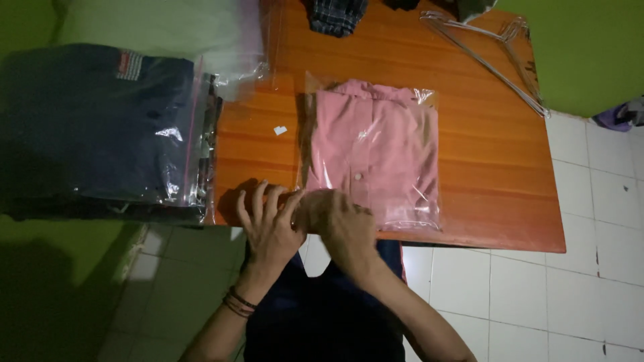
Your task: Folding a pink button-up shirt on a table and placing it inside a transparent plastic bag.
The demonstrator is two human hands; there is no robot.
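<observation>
A folded pink shirt in a clear plastic bag (376,151) lies on the orange wooden table (496,174). My left hand (267,224) rests flat at the table's near edge, fingers spread, just left of the bag's near corner. My right hand (339,224) presses on the bag's near left corner, fingers curled over the plastic. The two hands touch each other. A dark bracelet sits on my left wrist.
A stack of bagged dark garments (100,127) fills the left side. Behind it lies a bagged white garment (168,30). Wire hangers (496,57) lie at the far right of the table; a plaid cloth (335,17) is at the far edge. White tiled floor (590,255) is on the right.
</observation>
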